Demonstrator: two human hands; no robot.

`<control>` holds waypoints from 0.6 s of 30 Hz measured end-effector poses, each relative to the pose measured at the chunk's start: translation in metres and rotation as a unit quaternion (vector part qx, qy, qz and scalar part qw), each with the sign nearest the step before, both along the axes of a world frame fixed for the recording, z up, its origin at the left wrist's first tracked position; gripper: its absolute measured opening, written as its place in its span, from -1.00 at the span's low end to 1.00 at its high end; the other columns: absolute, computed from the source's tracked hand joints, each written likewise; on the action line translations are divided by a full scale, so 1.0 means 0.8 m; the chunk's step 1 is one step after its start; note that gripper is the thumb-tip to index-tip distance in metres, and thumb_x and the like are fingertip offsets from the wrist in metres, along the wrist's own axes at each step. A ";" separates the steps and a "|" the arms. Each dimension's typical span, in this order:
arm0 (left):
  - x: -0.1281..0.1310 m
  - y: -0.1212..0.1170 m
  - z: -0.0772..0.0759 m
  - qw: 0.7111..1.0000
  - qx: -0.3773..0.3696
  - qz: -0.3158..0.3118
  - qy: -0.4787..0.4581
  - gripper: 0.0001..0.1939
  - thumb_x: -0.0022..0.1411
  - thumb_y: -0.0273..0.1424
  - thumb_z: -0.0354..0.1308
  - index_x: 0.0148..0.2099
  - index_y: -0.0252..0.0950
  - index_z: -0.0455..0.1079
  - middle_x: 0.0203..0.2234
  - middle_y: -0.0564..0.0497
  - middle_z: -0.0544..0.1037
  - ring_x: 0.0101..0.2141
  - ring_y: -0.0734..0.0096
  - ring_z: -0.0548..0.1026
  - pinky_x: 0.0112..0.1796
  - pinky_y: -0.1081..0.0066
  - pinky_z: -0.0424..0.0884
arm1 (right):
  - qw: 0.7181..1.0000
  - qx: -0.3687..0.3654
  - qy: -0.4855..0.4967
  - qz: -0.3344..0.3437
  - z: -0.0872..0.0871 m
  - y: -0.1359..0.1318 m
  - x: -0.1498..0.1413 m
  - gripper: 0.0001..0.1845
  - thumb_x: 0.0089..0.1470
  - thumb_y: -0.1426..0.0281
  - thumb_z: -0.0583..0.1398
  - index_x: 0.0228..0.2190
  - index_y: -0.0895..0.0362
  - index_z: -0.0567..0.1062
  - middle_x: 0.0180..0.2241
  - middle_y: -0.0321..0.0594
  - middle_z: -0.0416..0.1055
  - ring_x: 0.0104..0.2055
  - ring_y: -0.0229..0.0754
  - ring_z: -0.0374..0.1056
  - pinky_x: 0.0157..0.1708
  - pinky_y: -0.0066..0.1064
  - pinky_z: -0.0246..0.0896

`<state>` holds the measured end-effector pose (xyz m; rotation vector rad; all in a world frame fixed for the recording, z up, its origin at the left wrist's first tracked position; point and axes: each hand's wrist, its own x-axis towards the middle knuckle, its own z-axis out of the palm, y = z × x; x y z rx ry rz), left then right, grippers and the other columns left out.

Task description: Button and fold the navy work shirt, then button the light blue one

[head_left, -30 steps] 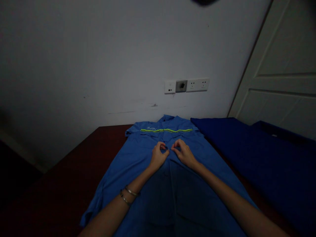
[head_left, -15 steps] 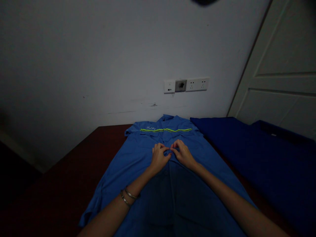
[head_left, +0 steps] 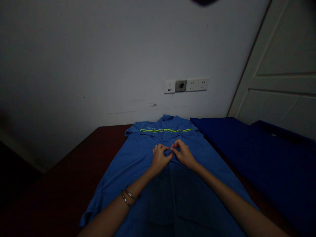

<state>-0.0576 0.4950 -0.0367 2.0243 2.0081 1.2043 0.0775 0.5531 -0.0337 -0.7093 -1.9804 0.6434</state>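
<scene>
A blue work shirt (head_left: pixel 134 161) with a yellow-green stripe and white letters across the chest lies front up, collar toward the wall. My left hand (head_left: pixel 160 157) pinches the cloth of its front opening below the chest stripe. Close beside it, my right hand (head_left: pixel 182 154) pinches the same opening from the right, the fingertips of both hands nearly touching. A button between the fingertips is too small and dark to make out. Two bracelets (head_left: pixel 128 197) circle my left wrist.
The shirt rests on a dark red table (head_left: pixel 98 148) against a pale wall (head_left: pixel 111 59). To the right lies a darker blue cloth (head_left: pixel 242 154). Wall sockets (head_left: pixel 197 85) sit above the collar, and a panelled door (head_left: pixel 283 79) stands at the right.
My left thumb has shifted slightly to the right, closer to my right hand. Both hands otherwise stay at the same spot on the shirt front.
</scene>
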 end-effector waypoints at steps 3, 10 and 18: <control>0.000 0.000 0.001 1.000 -0.002 0.003 -0.007 -0.83 0.04 -0.30 0.18 -0.29 -0.23 0.43 -0.32 0.01 0.42 -0.19 0.29 0.31 -0.17 0.29 0.19 | 1.000 -0.008 0.001 -0.004 0.000 -0.002 -0.001 -0.88 -0.02 0.44 0.11 -0.44 0.08 0.20 -0.42 -0.27 0.34 -0.30 -0.18 0.26 -0.27 -0.33 0.13; 0.000 0.004 -0.004 1.000 0.005 -0.001 0.006 -0.90 0.04 -0.42 0.16 -0.32 -0.26 0.41 -0.32 0.01 0.42 -0.21 0.31 0.31 -0.19 0.30 0.18 | 1.000 -0.008 -0.010 0.004 0.001 -0.003 -0.002 -0.89 -0.04 0.47 0.10 -0.45 0.08 0.20 -0.42 -0.28 0.32 -0.31 -0.19 0.24 -0.29 -0.35 0.12; 0.001 0.004 -0.003 1.000 0.006 -0.009 0.019 -0.87 0.02 -0.47 0.13 -0.30 -0.27 0.41 -0.32 0.00 0.42 -0.20 0.30 0.30 -0.18 0.30 0.19 | 0.999 -0.010 -0.041 0.024 0.003 0.003 0.003 -0.90 -0.03 0.47 0.09 -0.44 0.08 0.21 -0.41 -0.28 0.32 -0.31 -0.20 0.24 -0.28 -0.35 0.11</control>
